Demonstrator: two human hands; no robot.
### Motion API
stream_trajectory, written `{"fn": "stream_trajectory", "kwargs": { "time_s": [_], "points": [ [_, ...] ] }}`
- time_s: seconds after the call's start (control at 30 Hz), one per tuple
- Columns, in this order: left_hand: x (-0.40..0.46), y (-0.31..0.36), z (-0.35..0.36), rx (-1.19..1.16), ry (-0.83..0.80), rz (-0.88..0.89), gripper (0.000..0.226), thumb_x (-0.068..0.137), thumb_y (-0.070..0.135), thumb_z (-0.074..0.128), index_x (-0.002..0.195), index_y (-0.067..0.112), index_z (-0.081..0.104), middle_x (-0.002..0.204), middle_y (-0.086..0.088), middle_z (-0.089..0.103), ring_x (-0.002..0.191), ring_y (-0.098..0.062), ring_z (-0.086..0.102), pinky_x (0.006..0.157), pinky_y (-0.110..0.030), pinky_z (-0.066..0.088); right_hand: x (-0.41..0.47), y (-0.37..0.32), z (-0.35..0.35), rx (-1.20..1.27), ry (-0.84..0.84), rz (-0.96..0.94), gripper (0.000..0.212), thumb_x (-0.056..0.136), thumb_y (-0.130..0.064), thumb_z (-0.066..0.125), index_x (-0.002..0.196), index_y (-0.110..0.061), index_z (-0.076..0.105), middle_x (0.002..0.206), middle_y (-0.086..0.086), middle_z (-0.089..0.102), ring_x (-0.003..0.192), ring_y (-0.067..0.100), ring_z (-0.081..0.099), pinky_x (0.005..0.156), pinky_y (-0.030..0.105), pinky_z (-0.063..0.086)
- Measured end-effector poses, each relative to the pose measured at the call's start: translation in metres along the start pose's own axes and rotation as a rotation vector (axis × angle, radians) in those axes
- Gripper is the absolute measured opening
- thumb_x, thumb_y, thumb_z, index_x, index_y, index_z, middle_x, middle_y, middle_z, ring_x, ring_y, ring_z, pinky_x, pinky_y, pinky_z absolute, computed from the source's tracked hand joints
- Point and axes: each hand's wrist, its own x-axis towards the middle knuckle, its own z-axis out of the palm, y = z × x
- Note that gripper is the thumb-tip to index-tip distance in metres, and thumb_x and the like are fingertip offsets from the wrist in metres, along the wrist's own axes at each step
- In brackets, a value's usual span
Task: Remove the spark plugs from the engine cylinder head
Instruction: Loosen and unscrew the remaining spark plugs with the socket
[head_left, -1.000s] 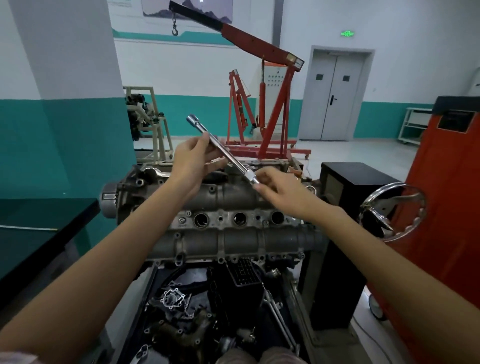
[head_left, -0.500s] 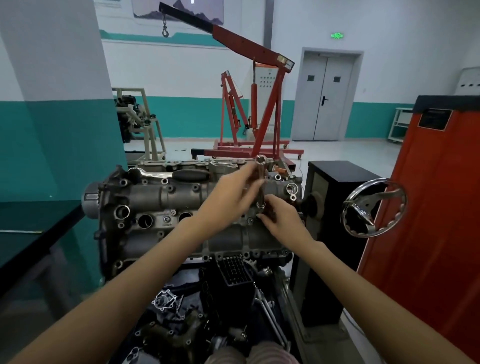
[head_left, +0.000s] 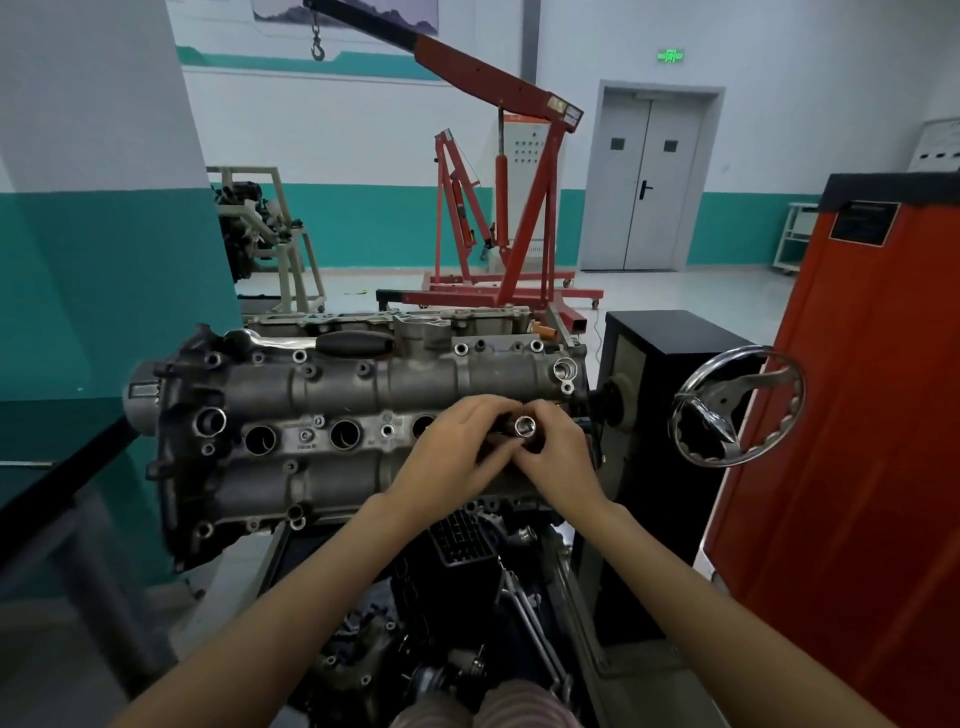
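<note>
A grey engine cylinder head lies across the stand in front of me, with a row of round spark plug wells along its middle. Both hands meet over the rightmost well. My left hand and my right hand hold a chrome extension socket tool that stands end-on toward me, so only its round open top shows. Its shaft and the well under it are hidden by my fingers. No spark plug is visible.
A ratchet with a black handle lies on the head's far side. A chrome handwheel and a black box stand to the right, beside an orange cabinet. A red engine crane is behind, a dark table at left.
The tool, held slanted in the air a second ago, has been turned upright and lowered at the rightmost well. Both hands have come down to the head with it.
</note>
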Motion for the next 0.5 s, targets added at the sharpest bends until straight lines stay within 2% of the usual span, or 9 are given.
{"fn": "stream_trajectory", "kwargs": {
  "time_s": [0.1,0.17,0.23,0.37,0.43,0.5],
  "points": [
    [-0.001,0.012,-0.003,-0.035,-0.006,0.061,0.046,0.091,0.016,0.054,0.136,0.013,0.044,0.126,0.003,0.055,0.117,-0.003,0.046,0.098,-0.007,0.032,0.002,0.001,0.005,0.055,0.023,0.003,0.011,0.077,-0.014,0.065,0.086,-0.012,0.058,0.081,0.002,0.06,0.073,0.014,0.055,0.063,0.024,0.043],
    [-0.003,0.018,-0.001,-0.095,0.012,0.061,0.05,0.089,0.005,0.054,0.137,0.011,0.043,0.121,0.008,0.053,0.112,-0.005,0.05,0.092,-0.002,0.032,0.0,0.002,0.008,0.08,0.042,-0.032,0.013,0.077,-0.02,0.058,0.089,-0.014,0.058,0.083,0.0,0.061,0.077,0.012,0.056,0.066,0.023,0.044],
    [-0.004,0.019,0.001,-0.12,0.041,0.027,0.05,0.088,0.0,0.054,0.136,0.01,0.045,0.116,0.01,0.053,0.109,-0.007,0.05,0.089,0.002,0.031,-0.002,0.003,0.012,0.091,0.035,-0.063,0.017,0.078,-0.018,0.056,0.094,-0.012,0.057,0.088,0.001,0.061,0.084,0.012,0.056,0.072,0.024,0.045],
    [-0.003,0.016,0.004,-0.091,0.095,-0.019,0.036,0.086,0.0,0.057,0.122,0.005,0.059,0.111,-0.003,0.066,0.105,-0.009,0.054,0.088,-0.001,0.035,0.0,0.002,0.015,0.079,0.055,-0.103,0.014,0.079,-0.005,0.059,0.089,-0.012,0.054,0.088,0.004,0.057,0.084,0.017,0.055,0.073,0.032,0.046],
    [-0.001,0.016,0.005,-0.08,0.112,-0.03,0.03,0.085,0.003,0.06,0.115,0.004,0.063,0.107,-0.005,0.068,0.101,-0.008,0.057,0.086,-0.003,0.038,0.002,0.002,0.016,0.073,0.055,-0.114,0.01,0.079,-0.005,0.059,0.088,-0.007,0.054,0.086,0.006,0.056,0.082,0.018,0.053,0.072,0.031,0.044],
    [0.001,0.016,0.006,-0.064,0.136,-0.041,0.025,0.084,0.007,0.063,0.108,0.005,0.065,0.102,-0.003,0.069,0.095,-0.008,0.058,0.081,-0.005,0.04,0.002,0.003,0.017,0.055,0.059,-0.097,0.014,0.079,-0.014,0.06,0.09,-0.007,0.055,0.088,0.002,0.055,0.082,0.011,0.051,0.071,0.025,0.043]
  ]
}}
